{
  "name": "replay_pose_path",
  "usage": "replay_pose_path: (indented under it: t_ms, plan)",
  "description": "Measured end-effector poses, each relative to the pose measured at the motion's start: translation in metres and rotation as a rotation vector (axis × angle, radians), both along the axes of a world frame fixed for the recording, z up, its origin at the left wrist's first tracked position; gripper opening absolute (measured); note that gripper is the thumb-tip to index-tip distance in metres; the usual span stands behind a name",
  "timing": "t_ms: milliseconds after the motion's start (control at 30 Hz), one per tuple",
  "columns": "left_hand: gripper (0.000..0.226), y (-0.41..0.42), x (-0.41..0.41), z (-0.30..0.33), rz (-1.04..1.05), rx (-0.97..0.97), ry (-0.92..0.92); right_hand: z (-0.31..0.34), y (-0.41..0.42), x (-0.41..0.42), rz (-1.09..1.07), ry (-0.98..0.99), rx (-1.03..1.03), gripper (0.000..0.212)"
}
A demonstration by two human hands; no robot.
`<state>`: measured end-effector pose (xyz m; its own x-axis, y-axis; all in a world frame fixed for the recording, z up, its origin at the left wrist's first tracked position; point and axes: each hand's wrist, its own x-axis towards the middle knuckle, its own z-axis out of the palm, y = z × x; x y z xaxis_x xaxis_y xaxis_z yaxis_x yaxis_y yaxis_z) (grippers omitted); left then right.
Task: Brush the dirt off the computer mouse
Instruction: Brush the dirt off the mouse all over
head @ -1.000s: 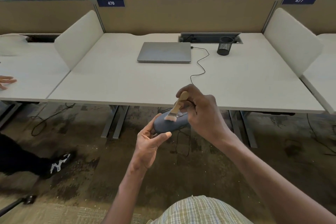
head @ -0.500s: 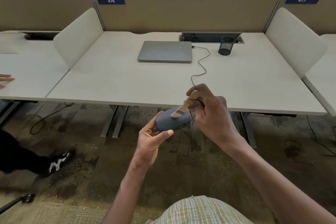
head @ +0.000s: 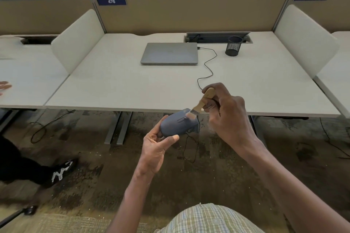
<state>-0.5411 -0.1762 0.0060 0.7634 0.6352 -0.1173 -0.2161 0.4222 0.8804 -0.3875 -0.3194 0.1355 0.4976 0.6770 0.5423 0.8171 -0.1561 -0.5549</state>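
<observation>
A grey-blue computer mouse [head: 178, 124] is held in the air just in front of the desk edge, its top facing me. My left hand [head: 157, 145] grips it from below and the left, thumb across its near side. My right hand [head: 225, 113] grips the wooden handle of a small brush [head: 201, 103]. The brush slants down to the left and its pale bristles touch the mouse's upper right end. A thin black cable hangs from the mouse toward the floor.
The white desk [head: 132, 85] carries a closed grey laptop [head: 169, 53] with a black cable [head: 208, 68] and a black mesh pen cup [head: 233, 45]. Cream dividers stand on both sides. Another person's shoe [head: 62, 170] and hand [head: 4, 86] show at the left.
The brush has swept from the middle of the mouse toward its upper right end. Both hands with the mouse have drifted slightly right.
</observation>
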Motion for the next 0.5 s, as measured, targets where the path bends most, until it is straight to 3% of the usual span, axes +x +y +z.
replay_pose_path:
  t_ms: [167, 333, 500]
  plan:
    - [0.085, 0.003, 0.000, 0.000, 0.000, -0.019, -0.002, -0.003, -0.001, 0.003, -0.019, -0.010, -0.086, 0.035]
    - [0.085, 0.003, 0.001, 0.002, -0.008, -0.008, 0.005, -0.001, 0.002, 0.011, -0.040, 0.043, 0.021, 0.030]
    - [0.088, 0.004, 0.000, 0.003, 0.003, -0.012, 0.005, -0.001, 0.001, 0.015, -0.043, 0.018, -0.105, 0.036]
